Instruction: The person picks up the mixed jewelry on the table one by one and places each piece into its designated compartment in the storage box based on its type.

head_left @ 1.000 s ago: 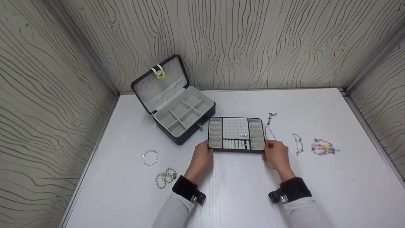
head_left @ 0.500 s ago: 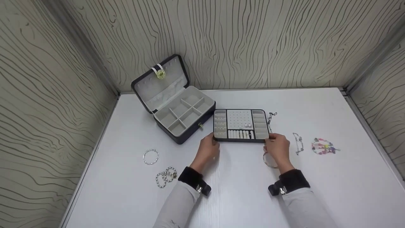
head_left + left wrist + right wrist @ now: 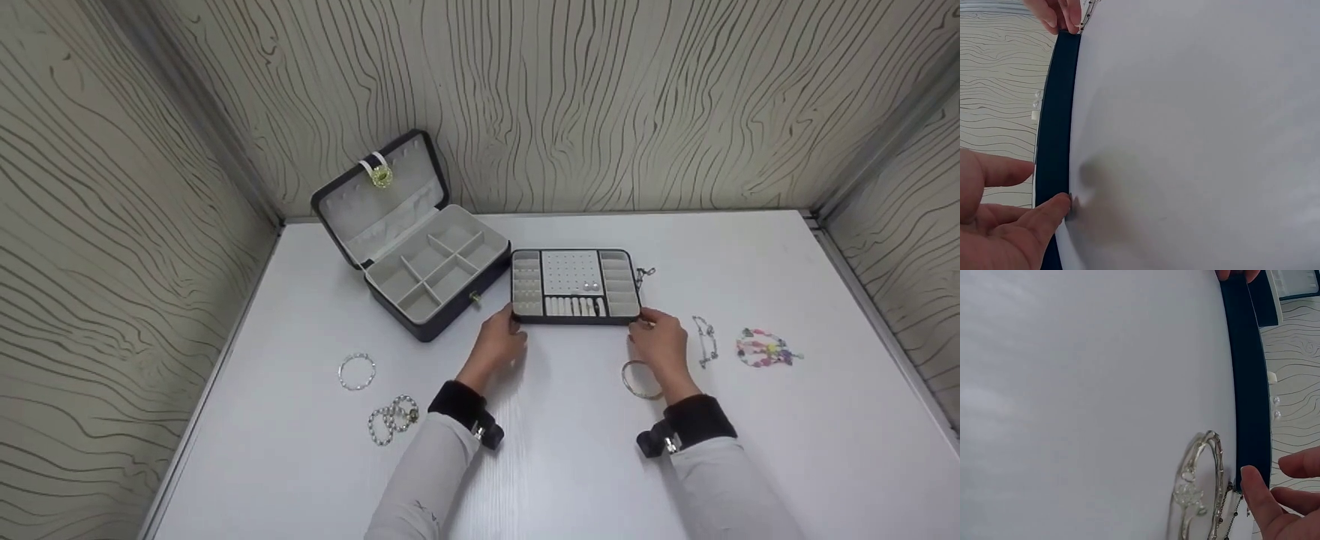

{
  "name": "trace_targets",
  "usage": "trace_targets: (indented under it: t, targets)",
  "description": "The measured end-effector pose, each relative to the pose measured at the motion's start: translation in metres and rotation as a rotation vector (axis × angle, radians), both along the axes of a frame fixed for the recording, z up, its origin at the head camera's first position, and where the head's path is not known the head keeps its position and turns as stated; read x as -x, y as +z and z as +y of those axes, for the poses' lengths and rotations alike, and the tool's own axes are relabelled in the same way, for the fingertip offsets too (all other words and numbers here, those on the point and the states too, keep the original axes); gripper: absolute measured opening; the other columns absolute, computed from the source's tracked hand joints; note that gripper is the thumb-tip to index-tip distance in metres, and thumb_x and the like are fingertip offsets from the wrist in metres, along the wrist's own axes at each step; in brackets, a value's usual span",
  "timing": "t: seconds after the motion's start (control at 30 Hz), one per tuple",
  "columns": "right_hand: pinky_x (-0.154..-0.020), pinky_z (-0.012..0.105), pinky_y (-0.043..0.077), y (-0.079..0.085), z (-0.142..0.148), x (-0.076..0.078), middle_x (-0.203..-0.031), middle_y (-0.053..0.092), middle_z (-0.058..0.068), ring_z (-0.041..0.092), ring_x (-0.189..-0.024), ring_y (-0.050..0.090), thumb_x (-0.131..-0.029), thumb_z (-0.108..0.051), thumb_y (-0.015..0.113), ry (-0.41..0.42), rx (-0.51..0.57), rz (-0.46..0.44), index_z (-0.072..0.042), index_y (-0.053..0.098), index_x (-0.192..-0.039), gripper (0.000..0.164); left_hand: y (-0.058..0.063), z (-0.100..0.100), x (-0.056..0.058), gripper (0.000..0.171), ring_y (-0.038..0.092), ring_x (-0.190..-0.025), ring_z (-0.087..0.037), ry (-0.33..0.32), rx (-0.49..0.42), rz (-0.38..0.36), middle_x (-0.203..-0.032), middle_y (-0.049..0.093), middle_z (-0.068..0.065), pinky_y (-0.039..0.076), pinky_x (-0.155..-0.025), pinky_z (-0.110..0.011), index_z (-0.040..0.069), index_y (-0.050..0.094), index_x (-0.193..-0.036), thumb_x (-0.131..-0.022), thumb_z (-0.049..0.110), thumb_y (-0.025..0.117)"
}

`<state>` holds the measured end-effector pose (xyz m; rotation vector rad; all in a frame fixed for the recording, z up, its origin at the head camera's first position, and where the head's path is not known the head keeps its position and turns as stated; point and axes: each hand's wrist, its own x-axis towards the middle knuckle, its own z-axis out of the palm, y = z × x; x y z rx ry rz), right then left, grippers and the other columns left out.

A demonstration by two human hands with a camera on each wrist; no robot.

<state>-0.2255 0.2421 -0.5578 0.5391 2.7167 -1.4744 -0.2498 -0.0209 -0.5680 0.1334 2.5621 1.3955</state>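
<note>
A dark-edged jewelry tray [image 3: 577, 286] lies on the table, with pearl earrings [image 3: 591, 286] on its perforated panel and ring slots along its front. At its front left corner, my left hand [image 3: 500, 343] pinches the rim; in the left wrist view, fingers straddle the tray's dark side wall [image 3: 1057, 124]. My right hand [image 3: 661, 341] pinches the front right corner, its thumb against the wall. Just below that hand lies a thin bangle [image 3: 640, 379]. A dark chain [image 3: 643, 276] shows beyond the tray's right side, partly hidden.
Left of the tray stands an opened jewelry box [image 3: 439, 274] with several compartments, its lid [image 3: 379, 199] raised. A bead bracelet [image 3: 357, 372] and pearl bracelets [image 3: 392, 420] lie at left. A chain bracelet [image 3: 705, 341] and a colourful bead bracelet [image 3: 766, 348] lie at right.
Both hands have moved the tray away from the person and slightly right, close beside the box. It now covers more of the dark chain, while the bangle under the right hand shows more.
</note>
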Motion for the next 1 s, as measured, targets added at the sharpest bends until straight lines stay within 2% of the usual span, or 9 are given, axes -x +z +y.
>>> trace_targets:
  t: [0.17, 0.23, 0.33, 0.43, 0.53, 0.63, 0.7, 0.8, 1.0]
  targets:
    - [-0.090, 0.039, 0.052, 0.000, -0.002, -0.001, -0.130, 0.056, 0.030, 0.036, -0.107, 0.064, -0.095, -0.008, 0.053, 0.035, -0.021, 0.005, 0.011, 0.044, -0.139, 0.050, 0.004, -0.008, -0.005, 0.057, 0.058, -0.117, -0.028, -0.011, -0.039, -0.013, -0.131, 0.057, -0.021, 0.047, -0.097, -0.038, 0.000, 0.040, -0.147, -0.093, 0.003, 0.057]
    - [-0.092, 0.041, 0.050, 0.002, -0.004, -0.003, -0.133, 0.052, 0.031, 0.037, -0.112, 0.061, -0.095, -0.008, 0.053, 0.056, -0.016, 0.003, 0.011, 0.041, -0.141, 0.052, 0.007, -0.014, -0.008, 0.054, 0.060, -0.114, -0.030, 0.006, -0.063, -0.005, -0.131, 0.056, -0.023, 0.049, -0.095, -0.038, -0.003, 0.041, -0.146, -0.094, 0.004, 0.058]
    - [-0.097, 0.045, 0.047, 0.005, -0.007, -0.006, -0.138, 0.046, 0.033, 0.040, -0.119, 0.054, -0.095, -0.008, 0.053, 0.076, -0.010, -0.005, 0.010, 0.036, -0.145, 0.055, 0.015, -0.025, -0.015, 0.050, 0.065, -0.103, -0.030, 0.055, -0.085, 0.064, -0.123, 0.058, -0.023, 0.053, -0.085, -0.036, -0.004, 0.046, -0.141, -0.094, 0.003, 0.059]
    - [-0.095, 0.047, 0.046, 0.008, -0.013, -0.008, -0.139, 0.041, 0.034, 0.043, -0.119, 0.052, -0.095, -0.007, 0.054, 0.078, -0.042, 0.017, 0.010, 0.035, -0.145, 0.057, 0.026, -0.041, -0.021, 0.042, 0.066, -0.086, -0.023, 0.142, -0.078, 0.198, -0.104, 0.062, -0.016, 0.054, -0.075, -0.034, -0.004, 0.055, -0.132, -0.091, 0.002, 0.062]
    - [-0.090, 0.048, 0.047, 0.010, -0.020, -0.010, -0.137, 0.038, 0.035, 0.041, -0.112, 0.052, -0.094, -0.006, 0.056, 0.076, -0.077, 0.055, 0.010, 0.036, -0.145, 0.056, 0.037, -0.062, -0.025, 0.036, 0.058, -0.071, -0.017, 0.269, -0.076, 0.317, -0.085, 0.058, -0.007, 0.049, -0.065, -0.031, -0.005, 0.060, -0.124, -0.088, 0.000, 0.064]
    - [-0.087, 0.047, 0.048, 0.012, -0.029, -0.012, -0.136, 0.038, 0.034, 0.039, -0.108, 0.053, -0.093, -0.006, 0.058, 0.087, -0.093, 0.091, 0.008, 0.041, -0.143, 0.054, 0.042, -0.083, -0.027, 0.035, 0.051, -0.069, -0.018, 0.411, -0.083, 0.365, -0.080, 0.052, -0.007, 0.044, -0.062, -0.033, -0.006, 0.060, -0.122, -0.087, 0.000, 0.065]
    - [-0.086, 0.046, 0.050, 0.012, -0.035, -0.014, -0.136, 0.040, 0.032, 0.037, -0.108, 0.055, -0.093, -0.006, 0.059, 0.110, -0.084, 0.105, 0.007, 0.044, -0.142, 0.053, 0.043, -0.096, -0.027, 0.039, 0.052, -0.075, -0.023, 0.496, -0.080, 0.360, -0.086, 0.053, -0.012, 0.044, -0.065, -0.037, -0.007, 0.057, -0.125, -0.088, 0.002, 0.066]
    - [-0.083, 0.041, 0.053, 0.012, -0.045, -0.016, -0.136, 0.042, 0.028, 0.036, -0.110, 0.057, -0.094, -0.007, 0.060, 0.160, -0.050, 0.116, 0.005, 0.046, -0.141, 0.050, 0.040, -0.113, -0.023, 0.048, 0.054, -0.095, -0.032, 0.580, -0.081, 0.287, -0.107, 0.049, -0.021, 0.047, -0.081, -0.043, -0.006, 0.048, -0.133, -0.090, 0.008, 0.065]
    - [-0.076, 0.030, 0.057, 0.006, -0.069, -0.023, -0.137, 0.044, 0.024, 0.035, -0.112, 0.058, -0.102, -0.019, 0.054, 0.271, 0.050, 0.129, 0.003, 0.049, -0.138, 0.043, 0.028, -0.136, -0.010, 0.065, 0.043, -0.123, -0.044, 0.608, -0.095, 0.105, -0.132, 0.037, -0.034, 0.038, -0.103, -0.049, -0.008, 0.032, -0.144, -0.092, 0.014, 0.063]
